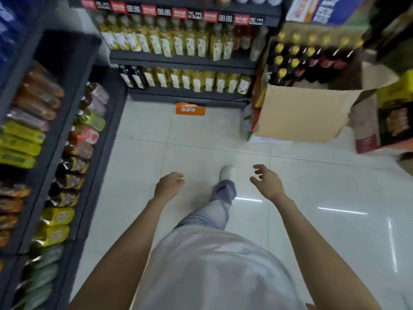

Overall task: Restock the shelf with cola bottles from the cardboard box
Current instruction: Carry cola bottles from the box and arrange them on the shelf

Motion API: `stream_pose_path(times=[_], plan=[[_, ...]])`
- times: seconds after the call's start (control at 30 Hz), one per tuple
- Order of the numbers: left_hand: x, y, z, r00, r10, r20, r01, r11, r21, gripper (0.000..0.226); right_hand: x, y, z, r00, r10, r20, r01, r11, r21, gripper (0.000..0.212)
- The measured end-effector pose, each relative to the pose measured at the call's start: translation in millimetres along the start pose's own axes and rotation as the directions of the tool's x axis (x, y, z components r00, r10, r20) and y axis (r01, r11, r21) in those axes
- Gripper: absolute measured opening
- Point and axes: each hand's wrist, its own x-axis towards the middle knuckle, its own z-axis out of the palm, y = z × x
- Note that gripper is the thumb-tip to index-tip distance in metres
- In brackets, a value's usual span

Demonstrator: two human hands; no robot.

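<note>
Both hands, left hand (169, 185) loosely curled, right hand (266, 182) fingers spread, hold nothing; cardboard box (301, 113) ahead-right beside shelf (183, 61).

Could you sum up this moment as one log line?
stage: walking to cardboard box | left hand: empty | right hand: empty | bottles: in box
</note>
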Motion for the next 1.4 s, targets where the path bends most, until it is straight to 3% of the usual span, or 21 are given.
stream_pose_path(times=[0.1,0.23,0.3,0.43,0.63,0.83,0.9,1.03,1.13,1.3,1.4], plan=[[53.0,38.8,17.1,0.991,-0.094,0.099,0.094,0.996,-0.002,0.062,44.8,28.8,-51.1,0.994,0.113,0.006,-0.114,0.993,0.022,0.041],[94.4,121.9,28.4,0.993,-0.088,0.082,0.091,0.995,-0.040,0.050,103.8,48.4,-123.5,0.988,0.152,-0.009,-0.152,0.988,0.030,0.036],[111.7,169.8,36.7,0.997,-0.061,0.049,0.066,0.992,-0.105,0.029,140.3,54.1,-158.5,0.991,0.133,-0.034,-0.132,0.990,0.043,0.034],[143.4,254.7,65.3,1.000,0.002,0.006,-0.001,0.987,-0.161,0.019,218.9,68.0,-219.2,0.997,0.042,-0.071,-0.038,0.998,0.055,0.033],[178.4,366.4,121.5,0.992,0.066,-0.107,-0.079,0.989,-0.126,0.020,345.4,99.9,-280.7,1.000,-0.015,0.022,0.016,0.998,-0.053,0.030],[210.1,475.8,183.8,0.933,0.214,-0.288,-0.267,0.951,-0.157,0.032,447.2,117.5,-316.6,0.992,-0.086,0.089,0.095,0.990,-0.102,0.041],[226.8,505.8,206.3,0.934,0.167,-0.316,-0.246,0.941,-0.232,0.039,476.5,114.9,-320.4,0.984,-0.146,0.103,0.154,0.986,-0.071,0.052],[268.2,540.8,235.2,0.933,-0.124,-0.338,-0.056,0.878,-0.476,0.062,519.8,98.8,-311.2,0.933,-0.342,0.110,0.336,0.940,0.064,0.072],[292.3,543.5,243.6,0.897,-0.228,-0.379,0.000,0.857,-0.515,0.077,540.2,97.5,-295.3,0.907,-0.400,0.129,0.401,0.916,0.018,0.080],[309.4,544.5,251.9,0.891,-0.210,-0.403,0.054,0.930,-0.365,0.086,546.0,104.3,-283.6,0.872,-0.487,0.049,0.487,0.852,-0.191,0.073],[316.2,554.1,254.4,0.861,-0.199,-0.469,0.079,0.962,-0.262,0.083,544.6,108.4,-277.7,0.866,-0.495,0.068,0.500,0.854,-0.143,0.069]])
